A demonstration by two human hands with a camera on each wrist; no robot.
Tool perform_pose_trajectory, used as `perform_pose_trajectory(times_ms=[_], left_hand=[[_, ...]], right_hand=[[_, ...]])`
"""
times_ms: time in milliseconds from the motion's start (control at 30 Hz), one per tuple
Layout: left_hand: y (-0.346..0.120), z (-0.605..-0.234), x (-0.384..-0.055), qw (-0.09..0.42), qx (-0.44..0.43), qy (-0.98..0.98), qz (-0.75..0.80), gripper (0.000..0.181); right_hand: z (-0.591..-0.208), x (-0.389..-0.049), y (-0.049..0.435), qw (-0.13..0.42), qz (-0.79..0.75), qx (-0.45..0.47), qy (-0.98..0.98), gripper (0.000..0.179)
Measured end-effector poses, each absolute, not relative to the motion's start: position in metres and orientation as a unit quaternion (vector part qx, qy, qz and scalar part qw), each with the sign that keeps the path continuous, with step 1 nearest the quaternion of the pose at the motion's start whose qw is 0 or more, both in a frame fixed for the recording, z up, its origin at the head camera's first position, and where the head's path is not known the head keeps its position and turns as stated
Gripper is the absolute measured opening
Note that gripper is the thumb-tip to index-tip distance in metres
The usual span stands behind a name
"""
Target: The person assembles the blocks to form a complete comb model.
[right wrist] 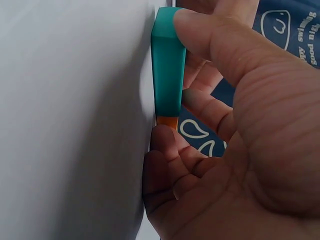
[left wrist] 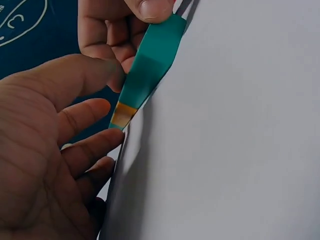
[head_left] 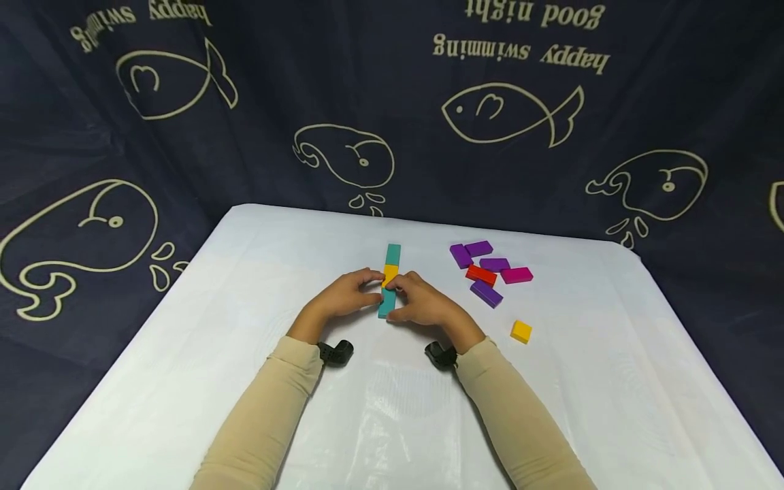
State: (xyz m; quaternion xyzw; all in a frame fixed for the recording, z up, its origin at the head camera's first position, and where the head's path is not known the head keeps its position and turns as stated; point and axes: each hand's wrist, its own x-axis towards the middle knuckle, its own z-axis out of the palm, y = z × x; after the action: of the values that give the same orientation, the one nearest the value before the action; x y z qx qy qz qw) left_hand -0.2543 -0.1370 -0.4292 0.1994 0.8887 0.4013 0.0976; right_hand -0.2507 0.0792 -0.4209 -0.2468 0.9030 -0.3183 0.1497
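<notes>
A straight row lies on the white table: a far teal block (head_left: 393,254), a yellow block (head_left: 390,275) and a near teal block (head_left: 387,303). My left hand (head_left: 348,294) is on its left side, fingertips at the yellow block and thumb at the near teal block. These left fingers (left wrist: 82,155) are loosely bent in the left wrist view. From the right, my right hand (head_left: 422,301) holds the near teal block, its thumb (right wrist: 192,32) on the near end and its index finger farther along. The yellow block is partly hidden by fingers.
To the right lie several purple blocks (head_left: 486,294), a red block (head_left: 481,275) and a magenta block (head_left: 517,275). A small yellow block (head_left: 521,331) sits apart, nearer to me. Behind the table (head_left: 245,258) hangs a dark blue cloth (head_left: 392,75) with fish drawings.
</notes>
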Motion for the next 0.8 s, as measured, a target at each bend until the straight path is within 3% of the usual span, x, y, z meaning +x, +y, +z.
perform_pose_trajectory(times_ms=[500, 800], left_hand=[[-0.136, -0.441, -0.249, 0.062, 0.217, 0.897, 0.380, 0.054], [-0.134, -0.440, -0.248, 0.066, 0.208, 0.902, 0.373, 0.053]], right_hand=[[-0.418, -0.253, 0.083, 0.158, -0.333, -0.268, 0.890, 0.052], [-0.400, -0.246, 0.116, 0.157, -0.372, -0.265, 0.876, 0.052]])
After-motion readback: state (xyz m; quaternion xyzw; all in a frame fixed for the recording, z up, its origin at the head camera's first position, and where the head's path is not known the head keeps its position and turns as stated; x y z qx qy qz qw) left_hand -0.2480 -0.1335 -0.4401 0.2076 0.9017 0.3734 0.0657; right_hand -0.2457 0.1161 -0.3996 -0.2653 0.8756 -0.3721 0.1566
